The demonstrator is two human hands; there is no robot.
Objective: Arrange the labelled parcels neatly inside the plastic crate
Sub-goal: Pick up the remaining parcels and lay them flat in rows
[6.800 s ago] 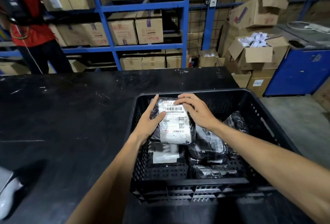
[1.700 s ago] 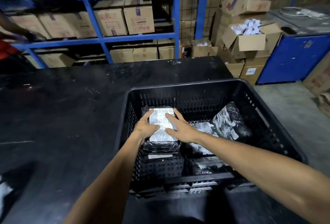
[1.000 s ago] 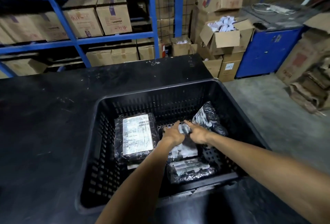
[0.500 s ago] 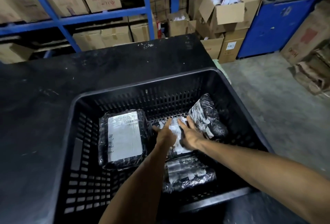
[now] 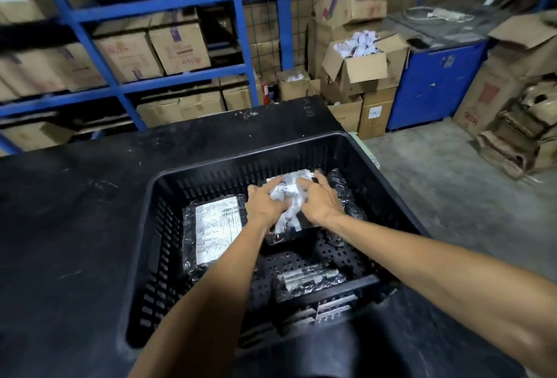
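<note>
— What's in the black crate (image 5: 156, 257) on the dark surface (image 5: 69, 226)?

— A flat labelled parcel (image 5: 215, 228) lies at its left. Just right of it, both hands hold a crumpled parcel (image 5: 289, 196) near the far wall: left hand (image 5: 265, 204) and right hand (image 5: 319, 202), fingers curled around it from either side.

— Anything crowding them?

— A black wrapped bundle (image 5: 346, 196) touches the right hand's far side; another parcel (image 5: 310, 282) sits by the near wall. Blue shelving (image 5: 238, 30) with cartons (image 5: 177, 42) stands behind.

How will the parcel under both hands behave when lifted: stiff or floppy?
Likely floppy: the parcel has a crumpled label and soft black wrap. Probably slippery, since the film looks glossy. The left hand and right hand both grip it, suggesting it needs support.
</note>
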